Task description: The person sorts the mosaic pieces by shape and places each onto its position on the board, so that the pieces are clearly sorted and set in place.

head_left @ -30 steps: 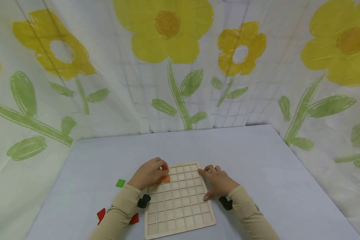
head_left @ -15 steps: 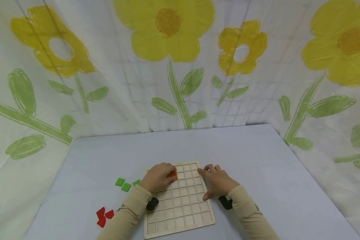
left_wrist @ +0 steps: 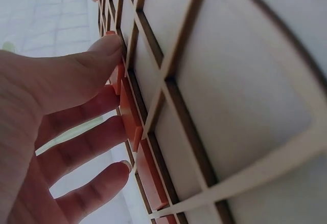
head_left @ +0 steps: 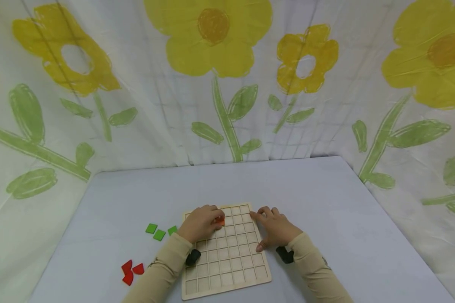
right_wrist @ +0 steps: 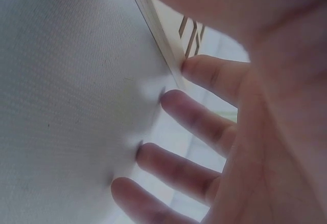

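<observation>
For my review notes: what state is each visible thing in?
Grid board, flat on the table, most visible cells empty
Left grip, pinching an orange tile
Other orange tiles, in board cells, seating unclear
Right grip, spread, touching the board's edge
Green tiles, lying loose
Red pieces, lying loose
Flowered backdrop, hanging

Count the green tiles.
3 in view, all left of the board: a left tile, a middle tile just nearer the person, and a right tile against the left sleeve in the head view. That sleeve may hide more.
</observation>
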`<state>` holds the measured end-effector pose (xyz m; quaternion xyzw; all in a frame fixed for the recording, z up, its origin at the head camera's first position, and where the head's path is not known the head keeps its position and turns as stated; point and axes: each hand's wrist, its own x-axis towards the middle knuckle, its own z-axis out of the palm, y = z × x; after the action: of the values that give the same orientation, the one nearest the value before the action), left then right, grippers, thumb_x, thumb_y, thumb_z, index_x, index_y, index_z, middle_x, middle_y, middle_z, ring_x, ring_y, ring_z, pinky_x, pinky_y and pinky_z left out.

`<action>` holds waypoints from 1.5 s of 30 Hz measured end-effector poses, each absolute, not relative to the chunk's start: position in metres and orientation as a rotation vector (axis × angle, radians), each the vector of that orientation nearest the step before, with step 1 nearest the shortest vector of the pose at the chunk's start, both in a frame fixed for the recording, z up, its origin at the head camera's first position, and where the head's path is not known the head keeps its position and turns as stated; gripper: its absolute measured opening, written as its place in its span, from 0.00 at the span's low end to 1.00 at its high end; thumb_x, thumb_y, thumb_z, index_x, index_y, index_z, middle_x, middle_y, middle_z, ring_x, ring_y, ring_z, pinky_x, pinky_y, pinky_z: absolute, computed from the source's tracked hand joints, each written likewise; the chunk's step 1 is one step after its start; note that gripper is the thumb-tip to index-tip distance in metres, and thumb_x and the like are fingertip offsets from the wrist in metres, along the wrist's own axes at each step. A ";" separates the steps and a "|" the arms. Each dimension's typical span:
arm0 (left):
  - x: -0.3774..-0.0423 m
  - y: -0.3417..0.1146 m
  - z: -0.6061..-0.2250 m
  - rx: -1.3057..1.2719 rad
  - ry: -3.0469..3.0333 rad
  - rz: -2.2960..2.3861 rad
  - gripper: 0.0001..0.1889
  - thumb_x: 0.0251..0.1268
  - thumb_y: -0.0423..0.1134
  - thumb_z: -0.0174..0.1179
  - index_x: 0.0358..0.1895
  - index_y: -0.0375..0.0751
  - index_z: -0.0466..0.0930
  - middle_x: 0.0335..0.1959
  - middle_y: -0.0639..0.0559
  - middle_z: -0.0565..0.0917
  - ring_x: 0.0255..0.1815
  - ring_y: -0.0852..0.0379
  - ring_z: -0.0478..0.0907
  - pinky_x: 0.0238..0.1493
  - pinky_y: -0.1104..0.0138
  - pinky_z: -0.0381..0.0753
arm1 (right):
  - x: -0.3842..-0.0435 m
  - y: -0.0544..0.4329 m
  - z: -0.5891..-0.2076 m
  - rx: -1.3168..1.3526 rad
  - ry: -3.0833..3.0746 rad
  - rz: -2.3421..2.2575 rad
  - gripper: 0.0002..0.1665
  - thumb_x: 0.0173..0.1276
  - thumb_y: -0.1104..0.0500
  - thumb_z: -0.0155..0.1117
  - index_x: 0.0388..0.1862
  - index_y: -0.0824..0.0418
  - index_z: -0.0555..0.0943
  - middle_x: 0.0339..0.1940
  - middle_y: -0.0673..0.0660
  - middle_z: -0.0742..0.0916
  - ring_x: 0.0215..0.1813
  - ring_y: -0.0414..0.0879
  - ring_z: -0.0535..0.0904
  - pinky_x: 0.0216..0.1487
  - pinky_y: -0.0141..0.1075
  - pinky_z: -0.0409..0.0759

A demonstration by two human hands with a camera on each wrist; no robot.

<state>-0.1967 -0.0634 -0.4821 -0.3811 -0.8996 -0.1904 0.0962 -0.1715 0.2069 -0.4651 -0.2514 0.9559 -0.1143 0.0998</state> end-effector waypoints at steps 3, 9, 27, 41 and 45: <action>-0.197 -0.063 -0.482 -1.138 -2.666 -0.561 0.06 0.60 0.41 0.66 0.40 0.50 0.84 0.31 0.56 0.80 0.28 0.60 0.73 0.28 0.69 0.73 | -0.173 0.207 -0.467 -0.752 2.831 -0.326 0.62 0.37 0.36 0.77 0.72 0.54 0.65 0.58 0.56 0.72 0.51 0.53 0.67 0.45 0.47 0.72; -0.198 -0.064 -0.484 -1.148 -2.667 -0.532 0.03 0.62 0.40 0.64 0.37 0.51 0.86 0.30 0.56 0.78 0.27 0.60 0.69 0.27 0.70 0.71 | -0.176 0.208 -0.469 -0.782 2.833 -0.335 0.62 0.37 0.36 0.77 0.72 0.55 0.65 0.58 0.56 0.72 0.51 0.53 0.68 0.44 0.47 0.72; -0.196 -0.076 -0.479 -1.100 -2.768 -0.656 0.09 0.63 0.41 0.64 0.46 0.48 0.83 0.39 0.55 0.82 0.35 0.59 0.76 0.37 0.65 0.78 | -0.177 0.206 -0.472 -0.783 2.808 -0.360 0.62 0.37 0.36 0.77 0.72 0.54 0.64 0.59 0.56 0.72 0.51 0.52 0.67 0.45 0.46 0.71; -0.179 -0.153 -0.447 -0.688 -2.859 -0.804 0.16 0.59 0.33 0.66 0.51 0.43 0.81 0.46 0.50 0.82 0.46 0.49 0.79 0.45 0.55 0.79 | -0.174 0.205 -0.469 -0.735 2.803 -0.343 0.63 0.37 0.36 0.77 0.73 0.53 0.63 0.60 0.55 0.71 0.52 0.52 0.66 0.46 0.46 0.71; -0.173 -0.177 -0.447 -0.523 -2.927 -0.818 0.19 0.59 0.32 0.65 0.55 0.41 0.78 0.48 0.47 0.81 0.48 0.46 0.78 0.46 0.53 0.78 | -0.173 0.207 -0.468 -0.717 2.805 -0.327 0.63 0.37 0.36 0.77 0.73 0.53 0.63 0.60 0.56 0.71 0.52 0.52 0.66 0.47 0.46 0.71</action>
<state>-0.1730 -0.1768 -0.4465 -0.1695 -0.9487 -0.2653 0.0290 -0.1735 0.2072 -0.4680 -0.2443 0.9565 -0.1115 0.1137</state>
